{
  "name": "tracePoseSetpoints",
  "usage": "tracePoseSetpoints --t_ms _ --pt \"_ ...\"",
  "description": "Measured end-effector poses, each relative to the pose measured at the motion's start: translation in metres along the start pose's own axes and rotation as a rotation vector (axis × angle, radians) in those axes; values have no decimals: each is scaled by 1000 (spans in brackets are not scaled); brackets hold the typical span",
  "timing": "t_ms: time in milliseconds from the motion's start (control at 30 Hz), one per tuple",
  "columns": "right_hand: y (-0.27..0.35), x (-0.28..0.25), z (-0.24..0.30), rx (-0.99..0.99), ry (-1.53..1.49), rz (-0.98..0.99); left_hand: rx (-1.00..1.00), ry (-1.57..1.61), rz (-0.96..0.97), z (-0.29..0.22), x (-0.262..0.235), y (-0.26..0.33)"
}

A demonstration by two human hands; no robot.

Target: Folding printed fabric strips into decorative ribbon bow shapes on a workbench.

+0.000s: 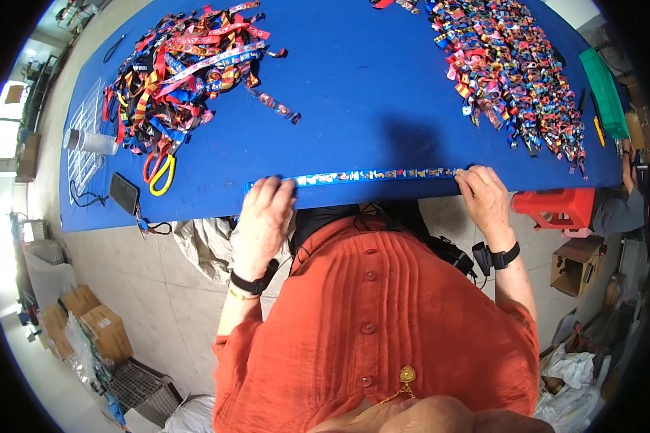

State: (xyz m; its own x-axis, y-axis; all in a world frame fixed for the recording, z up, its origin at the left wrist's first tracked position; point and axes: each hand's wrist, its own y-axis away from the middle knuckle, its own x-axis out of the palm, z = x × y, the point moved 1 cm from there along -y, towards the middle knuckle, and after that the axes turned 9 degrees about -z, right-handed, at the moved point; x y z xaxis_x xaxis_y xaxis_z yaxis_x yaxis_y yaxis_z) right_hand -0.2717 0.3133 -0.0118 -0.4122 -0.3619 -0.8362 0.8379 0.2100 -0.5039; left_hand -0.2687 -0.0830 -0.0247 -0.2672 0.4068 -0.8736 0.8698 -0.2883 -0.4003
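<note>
A narrow blue printed ribbon strap [372, 175] is stretched flat along the near edge of the blue-covered table. My left hand [263, 216] is closed over its left part, fingers together and bent over the strap, with a short end showing beyond them. My right hand [485, 198] pinches the right end between thumb and fingers. At the far left lies a tangled heap of colourful straps [188, 65]. Several rows of folded straps [513, 79] cover the far right of the table.
Scissors with red and yellow handles [163, 175], a dark phone [124, 193], a clear cup [94, 142] and a white wire rack [85, 169] are at the left. A green tray [604, 94] sits at the right edge, near a red stool [556, 206] and another person's arm [632, 177].
</note>
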Motion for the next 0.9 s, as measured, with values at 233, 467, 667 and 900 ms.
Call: tracePoseSetpoints --t_ms 233,467,667,900 --pt "-4 -4 3 19 -11 67 -113 -83 -28 12 -6 22" --pt "-42 -8 35 -142 -126 189 -112 -119 -29 5 -6 20" --pt "-59 46 75 -526 -364 338 -105 -154 -37 5 -1 22" --pt "-46 57 63 -495 -408 297 -132 -135 -26 2 -3 20"
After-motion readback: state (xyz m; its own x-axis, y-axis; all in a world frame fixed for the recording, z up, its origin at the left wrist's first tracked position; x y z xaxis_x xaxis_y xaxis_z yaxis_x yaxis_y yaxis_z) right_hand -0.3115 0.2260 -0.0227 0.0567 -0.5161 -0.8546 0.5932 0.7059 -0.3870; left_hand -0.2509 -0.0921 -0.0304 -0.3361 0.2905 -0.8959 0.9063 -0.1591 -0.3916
